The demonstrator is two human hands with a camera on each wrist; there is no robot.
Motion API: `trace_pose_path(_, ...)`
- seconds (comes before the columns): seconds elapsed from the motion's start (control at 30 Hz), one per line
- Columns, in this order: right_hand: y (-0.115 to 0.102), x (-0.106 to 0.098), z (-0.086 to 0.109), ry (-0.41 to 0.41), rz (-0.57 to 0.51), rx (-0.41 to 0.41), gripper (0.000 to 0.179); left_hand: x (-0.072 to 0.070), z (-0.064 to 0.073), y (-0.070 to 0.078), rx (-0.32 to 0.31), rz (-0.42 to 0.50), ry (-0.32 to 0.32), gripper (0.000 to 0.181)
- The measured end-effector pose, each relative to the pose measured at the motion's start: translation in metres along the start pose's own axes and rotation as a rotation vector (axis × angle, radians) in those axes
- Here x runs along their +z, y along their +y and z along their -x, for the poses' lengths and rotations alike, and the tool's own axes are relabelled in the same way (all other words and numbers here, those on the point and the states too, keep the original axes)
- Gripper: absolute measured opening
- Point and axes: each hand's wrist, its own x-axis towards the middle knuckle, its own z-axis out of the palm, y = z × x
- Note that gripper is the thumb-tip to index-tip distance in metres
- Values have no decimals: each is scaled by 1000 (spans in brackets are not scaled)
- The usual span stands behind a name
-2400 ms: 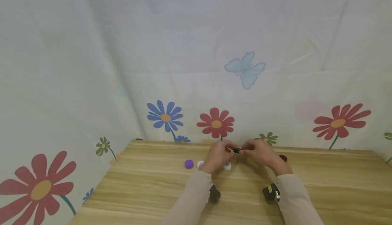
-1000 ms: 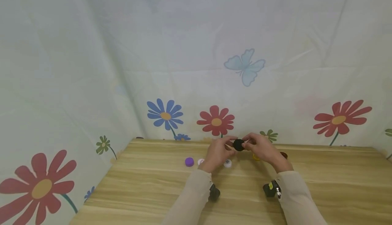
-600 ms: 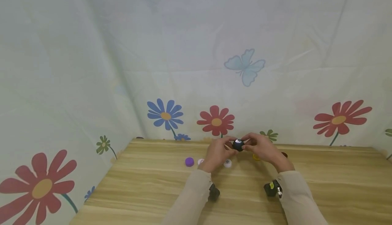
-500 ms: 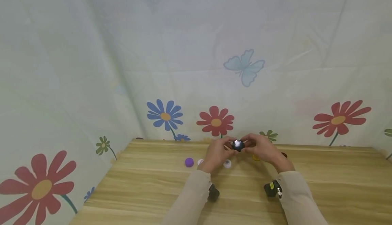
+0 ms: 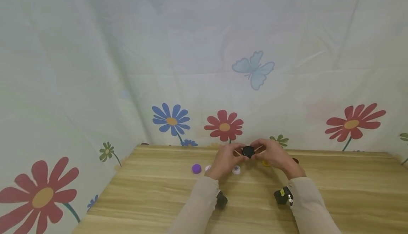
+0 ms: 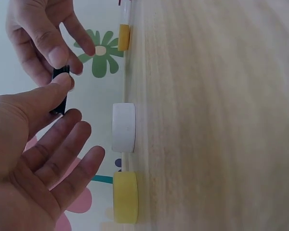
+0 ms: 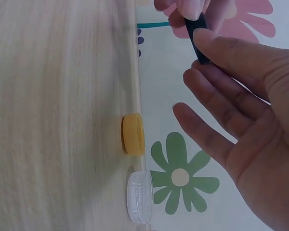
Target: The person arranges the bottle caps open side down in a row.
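Observation:
A small, flat, round black bottle cap is held up over the far part of the table, between both hands. My left hand pinches its left side with thumb and index finger. From the opposite side my right hand pinches it the same way. Seen edge-on in the left wrist view, the black cap looks thin, and the other left fingers spread loosely below it. In the right wrist view the remaining right fingers also hang free of the cap. Its broad face is turned towards the head camera.
On the wooden table lie a purple cap, a white cap, an orange cap and a dark red cap. The wrist views add a yellow cap and a clear ridged cap. A flowered curtain hangs behind.
The black cap has been turned between the fingers: first edge-on, then face-on, then catching a bright shine, now dark again. Both hands stay in nearly the same place.

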Motion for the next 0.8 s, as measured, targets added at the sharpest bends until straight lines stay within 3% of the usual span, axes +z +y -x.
trace_pose_path(0.37, 4, -1, 1, -26, 43, -25, 30, 0, 0, 0, -2, 25, -8, 36)
trace_pose_path(0.67, 5, -1, 2, -74, 43, -25, 31, 0, 1, 0, -65, 1, -74, 31)
trace_pose_path(0.8, 6, -1, 3, -96, 27, -23, 33, 0, 1, 0, -63, 3, -91, 33)
